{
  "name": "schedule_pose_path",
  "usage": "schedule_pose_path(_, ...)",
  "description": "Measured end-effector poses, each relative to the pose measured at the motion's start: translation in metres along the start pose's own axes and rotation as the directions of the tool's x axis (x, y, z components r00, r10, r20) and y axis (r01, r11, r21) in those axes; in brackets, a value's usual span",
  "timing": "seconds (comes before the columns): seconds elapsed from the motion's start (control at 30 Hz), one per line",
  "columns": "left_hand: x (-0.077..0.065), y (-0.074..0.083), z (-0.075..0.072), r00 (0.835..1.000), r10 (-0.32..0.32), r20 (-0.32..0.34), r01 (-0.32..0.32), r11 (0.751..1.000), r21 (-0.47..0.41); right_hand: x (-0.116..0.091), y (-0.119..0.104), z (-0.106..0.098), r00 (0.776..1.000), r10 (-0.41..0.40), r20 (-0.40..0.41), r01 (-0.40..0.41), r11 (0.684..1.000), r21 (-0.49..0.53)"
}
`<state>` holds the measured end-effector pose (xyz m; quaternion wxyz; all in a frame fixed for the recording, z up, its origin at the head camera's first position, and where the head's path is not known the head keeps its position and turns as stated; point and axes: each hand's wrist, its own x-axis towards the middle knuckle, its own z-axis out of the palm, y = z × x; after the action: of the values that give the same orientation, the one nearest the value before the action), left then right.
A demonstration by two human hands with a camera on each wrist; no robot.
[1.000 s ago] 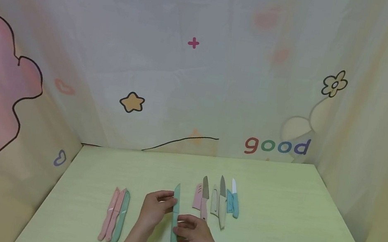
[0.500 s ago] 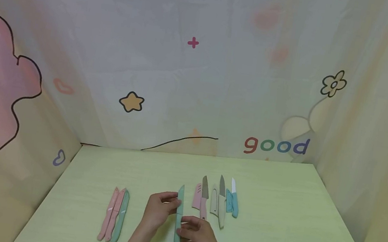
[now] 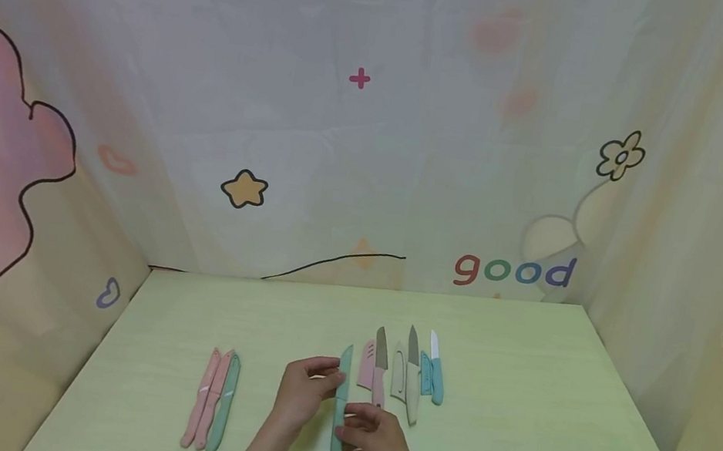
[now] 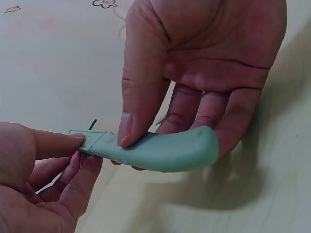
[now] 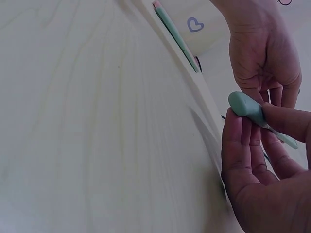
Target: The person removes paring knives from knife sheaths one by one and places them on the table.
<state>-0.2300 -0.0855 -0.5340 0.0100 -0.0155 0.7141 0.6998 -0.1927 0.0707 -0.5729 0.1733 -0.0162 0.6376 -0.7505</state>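
A mint-green knife (image 3: pixel 340 429) in a matching sheath (image 3: pixel 344 371) is held upright-running over the table, its tip pointing away from the person. My left hand (image 3: pixel 306 393) pinches the sheath between thumb and fingers. The right hand (image 3: pixel 379 445) grips the handle (image 4: pixel 170 150), thumb on top and fingers beneath, as the left wrist view shows. In that view the sheath meets the handle at a thin seam; no blade shows. The right wrist view has the butt of the handle (image 5: pixel 240 103) above my right fingers.
Two pink knives (image 3: pixel 202 398) and a green knife (image 3: pixel 224 406), all sheathed, lie side by side at left. Beyond my right hand lie a pink knife (image 3: pixel 381 361), a white knife (image 3: pixel 412 381) and a blue knife (image 3: pixel 437 373), blades bare, each beside its sheath. A printed curtain (image 3: pixel 345 145) surrounds the table.
Both hands have shifted a little to the right, carrying the green knife along, and its tip now leans less to the left. The grips look the same.
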Motion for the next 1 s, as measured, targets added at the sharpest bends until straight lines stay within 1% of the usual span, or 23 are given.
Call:
schedule_pose_path(0.1, -0.007, 0.014, 0.003, 1.000, 0.001, 0.002, -0.001, 1.000, -0.004, -0.001, -0.001, -0.001, 1.000, -0.003, -0.008, 0.003, 1.000, -0.006)
schedule_pose_path(0.2, -0.010, 0.020, 0.006, 1.000, -0.008, 0.005, 0.008, 1.000, -0.010, -0.002, -0.002, -0.002, 1.000, -0.002, -0.010, 0.002, 1.000, -0.012)
schedule_pose_path(0.47, -0.011, 0.021, 0.008, 1.000, -0.012, 0.021, 0.013, 1.000, -0.007, -0.005, -0.003, -0.006, 1.000, -0.002, 0.005, 0.003, 1.000, -0.024)
schedule_pose_path(0.7, -0.011, 0.022, 0.009, 1.000, 0.000, 0.028, 0.000, 1.000, -0.001, -0.007, -0.004, -0.008, 1.000, 0.004, 0.009, -0.004, 1.000, -0.021)
schedule_pose_path(1.0, -0.009, 0.020, 0.010, 0.999, -0.019, 0.049, 0.020, 0.999, -0.026, -0.009, -0.002, -0.011, 1.000, -0.006, 0.011, 0.006, 0.999, -0.035)
